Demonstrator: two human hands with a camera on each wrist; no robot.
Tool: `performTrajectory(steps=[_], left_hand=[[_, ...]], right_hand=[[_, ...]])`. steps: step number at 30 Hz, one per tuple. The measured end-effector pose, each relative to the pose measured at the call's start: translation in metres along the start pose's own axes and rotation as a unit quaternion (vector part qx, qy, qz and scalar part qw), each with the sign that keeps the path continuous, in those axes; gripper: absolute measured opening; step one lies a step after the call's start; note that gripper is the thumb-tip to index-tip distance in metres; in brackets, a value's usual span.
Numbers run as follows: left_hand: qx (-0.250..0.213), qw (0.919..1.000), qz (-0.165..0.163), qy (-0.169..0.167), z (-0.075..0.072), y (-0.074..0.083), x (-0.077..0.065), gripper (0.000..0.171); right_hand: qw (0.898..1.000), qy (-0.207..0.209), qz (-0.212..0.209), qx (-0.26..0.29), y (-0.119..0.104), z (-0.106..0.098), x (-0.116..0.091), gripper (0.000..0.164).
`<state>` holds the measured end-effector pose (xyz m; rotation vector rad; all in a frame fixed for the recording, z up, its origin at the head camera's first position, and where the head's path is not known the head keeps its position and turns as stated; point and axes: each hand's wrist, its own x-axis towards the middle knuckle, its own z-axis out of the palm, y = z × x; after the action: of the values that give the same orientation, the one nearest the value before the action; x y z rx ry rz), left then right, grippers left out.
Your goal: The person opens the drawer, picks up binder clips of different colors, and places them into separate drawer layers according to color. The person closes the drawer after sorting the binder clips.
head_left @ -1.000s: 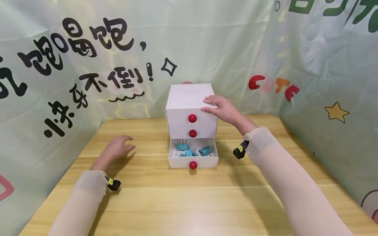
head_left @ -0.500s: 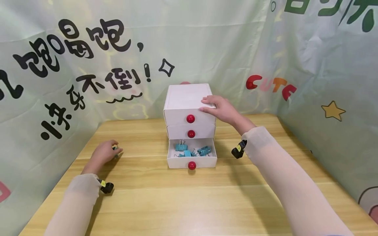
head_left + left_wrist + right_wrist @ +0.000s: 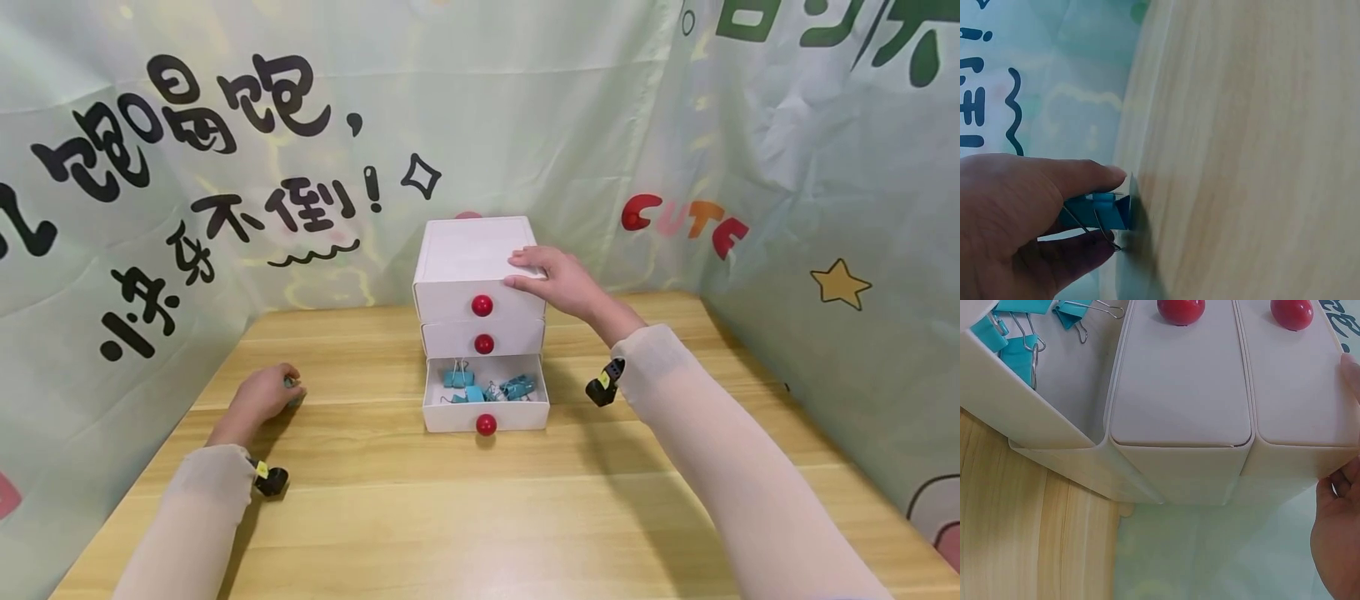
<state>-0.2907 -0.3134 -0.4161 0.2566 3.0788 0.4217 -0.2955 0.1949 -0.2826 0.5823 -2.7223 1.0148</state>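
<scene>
At the left of the table, my left hand (image 3: 261,395) pinches a blue binder clip (image 3: 1088,215) between thumb and fingers. In the left wrist view its wire handles point down and its wide edge faces the tabletop. My right hand (image 3: 561,282) rests on the top right corner of a white three-drawer box (image 3: 472,250), fingers extended over the top and thumb at the front edge. The bottom drawer (image 3: 450,418) is pulled out, with several blue binder clips (image 3: 517,386) lying inside. The upper two drawers are closed, each with a red knob (image 3: 482,306).
The box stands toward the back of the wooden table (image 3: 420,517). A printed cloth backdrop (image 3: 570,125) rises close behind it and along both sides. Black wrist cameras (image 3: 603,383) sit at the cuffs.
My left hand has moved left, and its fingers have closed on a binder clip near the table. My right hand stays on the box. The view has shifted slightly.
</scene>
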Motion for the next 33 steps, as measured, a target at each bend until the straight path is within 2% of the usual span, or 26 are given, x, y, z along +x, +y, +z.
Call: performTrajectory(steps=[6, 12, 16, 23, 26, 33], left_hand=[[-0.004, 0.9999, 0.015, 0.002, -0.001, 0.002, -0.001, 0.029], [-0.013, 0.9998, 0.006, 0.014, -0.001, 0.001, -0.009, 0.032], [-0.014, 0.9996, -0.015, 0.018, -0.003, -0.004, -0.017, 0.041], [-0.018, 0.9988, -0.046, -0.007, -0.008, -0.012, -0.026, 0.062], [-0.017, 0.9989, -0.044, -0.007, -0.008, -0.012, -0.028, 0.056], [-0.003, 0.9999, -0.006, 0.009, -0.005, -0.004, -0.027, 0.035]], right_hand=[[1.0, 0.003, -0.004, 0.001, 0.0, 0.001, 0.0, 0.062], [1.0, 0.004, -0.006, 0.001, -0.001, 0.002, 0.0, 0.062], [1.0, 0.004, -0.01, 0.002, -0.002, 0.001, 0.001, 0.063], [1.0, 0.007, -0.013, 0.006, -0.002, -0.001, 0.001, 0.063], [1.0, 0.008, -0.015, 0.008, -0.002, -0.001, 0.001, 0.063], [1.0, 0.006, -0.008, 0.013, -0.002, 0.0, -0.002, 0.061]])
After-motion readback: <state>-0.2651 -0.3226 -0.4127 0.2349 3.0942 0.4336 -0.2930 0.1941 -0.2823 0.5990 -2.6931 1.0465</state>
